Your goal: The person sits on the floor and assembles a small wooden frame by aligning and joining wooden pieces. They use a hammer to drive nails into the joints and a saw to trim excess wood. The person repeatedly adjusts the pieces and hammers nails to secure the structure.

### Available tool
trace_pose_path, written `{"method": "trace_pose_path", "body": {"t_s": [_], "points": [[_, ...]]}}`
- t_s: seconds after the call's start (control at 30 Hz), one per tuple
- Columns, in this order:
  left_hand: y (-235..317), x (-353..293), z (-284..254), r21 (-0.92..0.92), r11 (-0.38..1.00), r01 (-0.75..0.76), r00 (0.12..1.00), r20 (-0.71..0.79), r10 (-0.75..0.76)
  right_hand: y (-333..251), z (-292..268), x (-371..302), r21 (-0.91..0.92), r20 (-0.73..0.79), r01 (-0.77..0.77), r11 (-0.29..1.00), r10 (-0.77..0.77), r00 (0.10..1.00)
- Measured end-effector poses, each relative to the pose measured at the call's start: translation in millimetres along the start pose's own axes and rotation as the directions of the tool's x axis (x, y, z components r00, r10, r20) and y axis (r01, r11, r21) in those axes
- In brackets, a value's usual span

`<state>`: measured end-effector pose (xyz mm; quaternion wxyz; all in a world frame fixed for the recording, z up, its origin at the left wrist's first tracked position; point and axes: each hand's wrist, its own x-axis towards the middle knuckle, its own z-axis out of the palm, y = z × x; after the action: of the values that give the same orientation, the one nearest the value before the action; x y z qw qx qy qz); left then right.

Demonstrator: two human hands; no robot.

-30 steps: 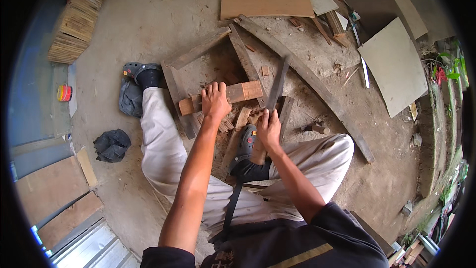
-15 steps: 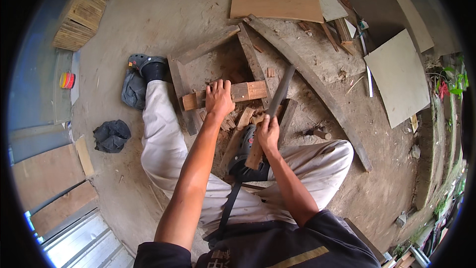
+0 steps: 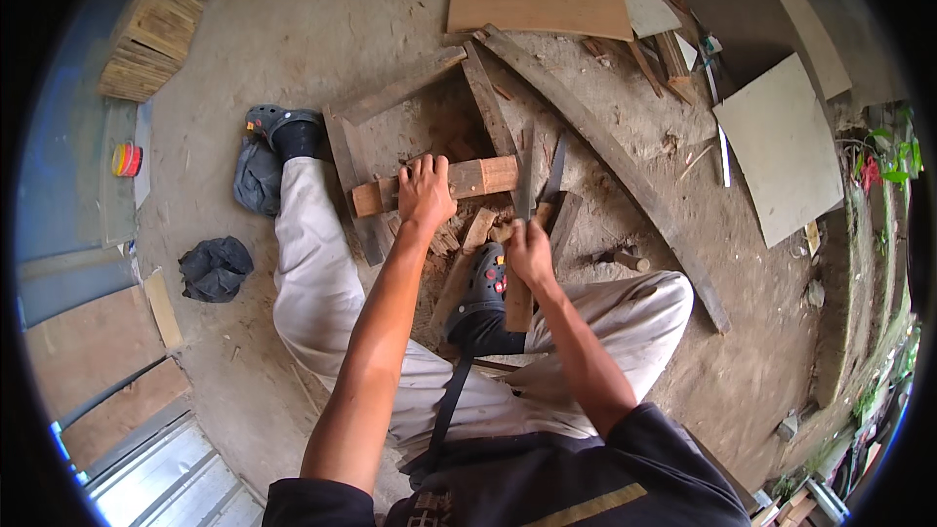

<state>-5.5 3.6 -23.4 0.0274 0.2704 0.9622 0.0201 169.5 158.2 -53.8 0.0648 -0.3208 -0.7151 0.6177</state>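
My left hand is closed over a short wooden beam, which lies across the near end of a rough frame of old boards. In my right hand is a long knife, gripped where its wooden handle meets the metal blade. The blade points away from me, close beside the beam's right end, and looks slightly blurred; whether it touches the wood I cannot tell. A second dark narrow blade shows just right of it, its lower part hidden among wood pieces.
My shod right foot stands between wood scraps. A long curved-looking plank lies to the right, near a short round wood piece. Plywood sheets lie farther off. A crumpled black bag is at left.
The long knife has swung left, from slanting right to nearly straight ahead beside the beam's end, uncovering the second blade. My left hand keeps its grip on the beam.
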Motion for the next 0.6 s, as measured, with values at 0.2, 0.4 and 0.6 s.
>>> {"method": "trace_pose_path", "body": {"t_s": [0.2, 0.4, 0.6], "points": [[1, 2, -4, -0.049, 0.999, 0.016, 0.999, 0.035, -0.015, 4, -20, 8, 0.114, -0.142, 0.037, 0.993, -0.020, 0.990], [0, 3, -7, -0.019, 1.000, -0.003, 1.000, -0.019, 0.002, 9, -3, -1, 0.082, -0.042, 0.071, 0.994, -0.068, 0.997], [0, 5, -9, -0.041, 0.999, 0.009, 0.999, 0.033, -0.007, -1, -19, 4, -0.011, -0.054, -0.096, 0.995, 0.095, 0.994]]}}
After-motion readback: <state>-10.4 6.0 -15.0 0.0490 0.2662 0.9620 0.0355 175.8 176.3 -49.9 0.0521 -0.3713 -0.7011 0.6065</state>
